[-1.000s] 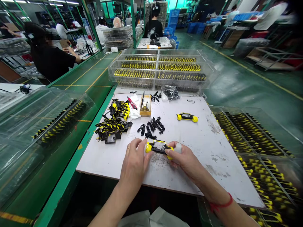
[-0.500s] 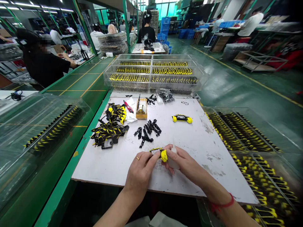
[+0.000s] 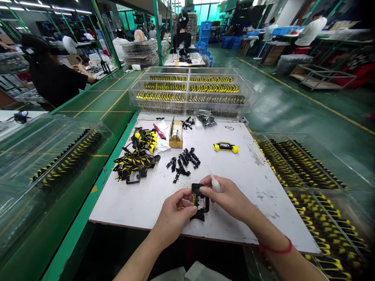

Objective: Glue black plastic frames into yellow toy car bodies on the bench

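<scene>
My left hand (image 3: 175,214) is closed on the left side of a black-and-yellow plastic frame (image 3: 199,215), which is upright over the near part of the board. My right hand (image 3: 231,201) pinches the frame's upper right end. The same hand also keeps a white squeeze bottle (image 3: 216,185) in its grip, its thin nozzle pointing up and away. Beyond the hands lies a loose pile of small black plastic pieces (image 3: 184,160). Another black-and-yellow frame (image 3: 225,147) rests on its own farther right. At the left are heaps of black-and-yellow parts (image 3: 136,162).
An amber box (image 3: 176,141) with tools stands near a red-handled cutter (image 3: 159,132). Clear trays (image 3: 187,102) of parts stand behind the white board (image 3: 246,230); more trays (image 3: 310,183) are at right and left. A co-worker (image 3: 55,74) sits across the green conveyor.
The frame has turned from lying lengthwise to standing upright, its black side now showing. The bottle has tipped in my right hand, and my left grip has shifted lower along the frame.
</scene>
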### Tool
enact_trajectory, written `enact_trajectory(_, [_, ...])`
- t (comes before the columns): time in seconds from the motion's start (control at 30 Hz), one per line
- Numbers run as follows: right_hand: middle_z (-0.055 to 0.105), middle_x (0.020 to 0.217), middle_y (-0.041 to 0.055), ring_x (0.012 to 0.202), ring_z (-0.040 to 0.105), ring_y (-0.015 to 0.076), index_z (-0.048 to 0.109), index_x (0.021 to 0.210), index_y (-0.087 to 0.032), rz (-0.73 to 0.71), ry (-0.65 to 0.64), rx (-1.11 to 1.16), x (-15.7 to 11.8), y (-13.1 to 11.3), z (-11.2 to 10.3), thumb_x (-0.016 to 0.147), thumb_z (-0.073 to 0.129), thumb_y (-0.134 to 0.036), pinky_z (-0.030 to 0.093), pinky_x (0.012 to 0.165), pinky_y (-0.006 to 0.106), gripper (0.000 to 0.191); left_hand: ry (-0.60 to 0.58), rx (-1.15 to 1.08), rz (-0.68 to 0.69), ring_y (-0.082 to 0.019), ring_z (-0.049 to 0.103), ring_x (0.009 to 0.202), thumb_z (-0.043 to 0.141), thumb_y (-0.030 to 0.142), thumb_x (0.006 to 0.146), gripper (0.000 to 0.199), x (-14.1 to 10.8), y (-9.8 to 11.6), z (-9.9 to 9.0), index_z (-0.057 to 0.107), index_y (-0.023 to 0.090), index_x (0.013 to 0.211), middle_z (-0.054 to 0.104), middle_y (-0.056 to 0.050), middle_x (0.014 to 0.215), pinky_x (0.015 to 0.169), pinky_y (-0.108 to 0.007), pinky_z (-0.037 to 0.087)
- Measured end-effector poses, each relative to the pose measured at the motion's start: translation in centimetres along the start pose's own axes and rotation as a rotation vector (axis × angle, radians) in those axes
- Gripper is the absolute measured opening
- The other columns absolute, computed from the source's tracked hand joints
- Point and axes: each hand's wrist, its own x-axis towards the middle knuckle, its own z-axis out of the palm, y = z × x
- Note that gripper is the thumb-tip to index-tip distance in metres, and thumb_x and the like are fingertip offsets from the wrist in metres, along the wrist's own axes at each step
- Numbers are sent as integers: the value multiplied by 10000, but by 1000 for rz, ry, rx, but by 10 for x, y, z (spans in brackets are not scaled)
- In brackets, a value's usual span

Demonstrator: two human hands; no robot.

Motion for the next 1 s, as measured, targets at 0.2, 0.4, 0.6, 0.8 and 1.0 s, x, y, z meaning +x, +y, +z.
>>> enact_trajectory(0.2, [622, 669, -2, 648, 536, 165, 608, 730, -204, 7, 15, -106, 17, 0, 11, 788, 563, -368, 384, 588, 266, 179, 39, -61, -32, -95, 454, 672, 680, 280, 750, 314, 5, -11, -3, 613, 162, 1033, 539, -4, 831, 618, -213, 363])
enact_trajectory(0.4, [590, 616, -21, 597, 507, 147, 584, 719, -207, -22, -36, -159, 30, 7, 20, 792, 552, -351, 344, 551, 252, 164, 129, -49, -84, -96, 490, 710, 712, 195, 634, 713, 8, -11, -9, 418, 176, 1283, 468, -36, 1003, 629, -234, 431])
enact_trajectory(0.6, [615, 648, -7, 614, 516, 152, 583, 721, -207, -50, -62, -194, 38, 3, 26, 803, 539, -347, 328, 543, 251, 168, 103, 126, -45, -96, 507, 758, 666, 51, 587, 869, 4, -7, -13, 307, 263, 1349, 444, -31, 1066, 647, -233, 471])
enact_trajectory(0.8, [625, 688, -9, 658, 543, 165, 592, 780, -215, -58, -96, -155, 46, -9, 31, 793, 555, -344, 364, 569, 259, 135, 181, 316, -36, -80, 469, 604, 595, 25, 616, 518, 4, -4, -13, 430, 201, 1074, 501, 42, 772, 530, -194, 403])
enact_trajectory(1.0, [603, 752, -1, 658, 587, 177, 457, 987, -227, -30, -24, 182, 55, -10, 22, 815, 573, -488, 444, 504, 270, 334, 283, 291, 20, -80, 484, 587, 612, 37, 600, 495, 10, -1, -18, 409, 203, 1019, 509, 55, 743, 506, -183, 399])
